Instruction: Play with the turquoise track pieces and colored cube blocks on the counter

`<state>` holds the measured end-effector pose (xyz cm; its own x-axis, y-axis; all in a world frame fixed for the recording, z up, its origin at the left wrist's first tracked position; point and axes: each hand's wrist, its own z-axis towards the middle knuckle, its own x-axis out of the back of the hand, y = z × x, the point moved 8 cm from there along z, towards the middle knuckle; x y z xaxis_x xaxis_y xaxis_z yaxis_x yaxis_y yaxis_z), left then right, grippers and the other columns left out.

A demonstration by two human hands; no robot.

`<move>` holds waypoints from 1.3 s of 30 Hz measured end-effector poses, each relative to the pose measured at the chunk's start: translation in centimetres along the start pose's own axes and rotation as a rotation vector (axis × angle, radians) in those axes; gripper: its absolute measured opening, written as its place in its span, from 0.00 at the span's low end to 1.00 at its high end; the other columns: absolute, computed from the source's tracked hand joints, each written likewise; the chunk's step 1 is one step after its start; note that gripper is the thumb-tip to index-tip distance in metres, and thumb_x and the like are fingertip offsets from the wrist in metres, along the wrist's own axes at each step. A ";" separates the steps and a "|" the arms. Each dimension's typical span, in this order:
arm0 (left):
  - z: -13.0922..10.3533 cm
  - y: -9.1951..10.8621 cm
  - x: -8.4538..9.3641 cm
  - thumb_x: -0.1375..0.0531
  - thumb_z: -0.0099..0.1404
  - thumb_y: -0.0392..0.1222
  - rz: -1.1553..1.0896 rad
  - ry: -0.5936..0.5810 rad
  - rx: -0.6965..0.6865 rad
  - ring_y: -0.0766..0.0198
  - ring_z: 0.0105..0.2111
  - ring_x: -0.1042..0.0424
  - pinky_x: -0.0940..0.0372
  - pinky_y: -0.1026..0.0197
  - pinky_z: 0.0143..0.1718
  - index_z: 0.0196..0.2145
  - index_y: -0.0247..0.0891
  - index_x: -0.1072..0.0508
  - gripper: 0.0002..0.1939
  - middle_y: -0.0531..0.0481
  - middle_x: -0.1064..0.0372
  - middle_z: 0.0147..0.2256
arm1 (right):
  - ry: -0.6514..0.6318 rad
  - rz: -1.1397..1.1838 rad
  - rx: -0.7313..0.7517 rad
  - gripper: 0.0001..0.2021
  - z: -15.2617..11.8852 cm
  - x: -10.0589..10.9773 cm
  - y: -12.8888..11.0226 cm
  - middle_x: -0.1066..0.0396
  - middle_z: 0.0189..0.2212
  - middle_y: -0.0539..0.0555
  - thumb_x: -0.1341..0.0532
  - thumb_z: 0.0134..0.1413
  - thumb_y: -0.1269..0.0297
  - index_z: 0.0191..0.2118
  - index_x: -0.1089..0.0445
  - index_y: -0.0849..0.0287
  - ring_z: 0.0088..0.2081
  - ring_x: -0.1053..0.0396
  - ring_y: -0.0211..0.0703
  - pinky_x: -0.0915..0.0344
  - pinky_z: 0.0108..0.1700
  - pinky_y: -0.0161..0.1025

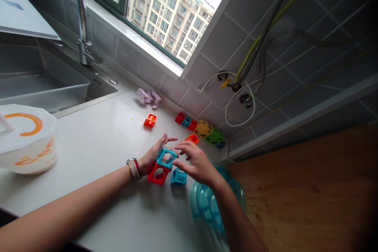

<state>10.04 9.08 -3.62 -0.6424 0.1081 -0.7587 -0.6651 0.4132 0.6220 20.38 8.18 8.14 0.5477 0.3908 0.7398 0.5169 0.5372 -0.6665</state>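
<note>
A light blue block [160, 157] sits on top of a red block [151, 172], the pair standing at a slant in view on the white desk [118, 204]. Both look like glossy plastic frames: boxy edges, rounded corners, and a large round opening in the face towards the camera, so that one sees through the middle. The colours are plain and even, the blue leaning to turquoise, the red bright.

The left hand [154, 154] is against the left side of the two blocks, thumb raised and fingers partly hidden behind the blue one; whether it grips them cannot be told. The right hand [193, 160] is loosely curved, thumb and fingers parted, with the thumb tip at the blue block's right edge; whether it touches cannot be told.

Just right of the stack lies another blue block [178, 182], of similar turquoise plastic. Farther back stand an orange-red block [149, 123] and a pale purple piece [154, 98] with angular sides.
</note>
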 end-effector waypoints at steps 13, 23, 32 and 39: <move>0.0 -0.9 -0.3 0.47 0.68 0.71 0.103 -0.078 -0.067 0.60 0.19 0.26 0.35 0.62 0.20 0.64 0.38 0.39 0.40 0.44 0.23 0.33 | 0.047 0.231 -0.100 0.11 -1.3 0.2 0.9 0.23 0.47 0.55 0.36 0.63 0.55 0.35 0.30 0.56 0.51 0.26 0.50 0.30 0.52 0.43; 1.0 2.0 2.4 0.54 0.71 0.68 0.001 0.043 -0.117 0.54 0.16 0.25 0.33 0.59 0.16 0.54 0.34 0.35 0.33 0.46 0.26 0.29 | 0.105 -0.015 -0.162 0.07 -6.8 2.4 1.4 0.24 0.55 0.57 0.32 0.58 0.64 0.42 0.27 0.53 0.55 0.27 0.51 0.32 0.56 0.47; 1.1 2.2 2.9 0.54 0.72 0.67 -0.076 0.086 -0.087 0.55 0.16 0.26 0.33 0.59 0.16 0.51 0.33 0.33 0.32 0.46 0.27 0.26 | 0.132 -0.019 -0.149 0.07 -6.4 2.5 1.3 0.24 0.54 0.58 0.32 0.58 0.62 0.42 0.27 0.53 0.55 0.27 0.53 0.31 0.55 0.50; 1.2 -0.1 3.9 0.42 0.69 0.60 0.043 0.207 0.058 0.59 0.17 0.26 0.46 0.69 0.12 0.44 0.38 0.31 0.21 0.51 0.29 0.25 | 0.320 0.029 -0.043 0.14 2.5 5.0 -1.2 0.22 0.49 0.57 0.33 0.59 0.54 0.46 0.28 0.55 0.44 0.22 0.49 0.26 0.46 0.44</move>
<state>8.05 10.57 -6.87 -0.7382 -0.0592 -0.6720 -0.6164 0.4638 0.6363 20.82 11.37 12.92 0.7383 0.1470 0.6582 0.5213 0.4949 -0.6952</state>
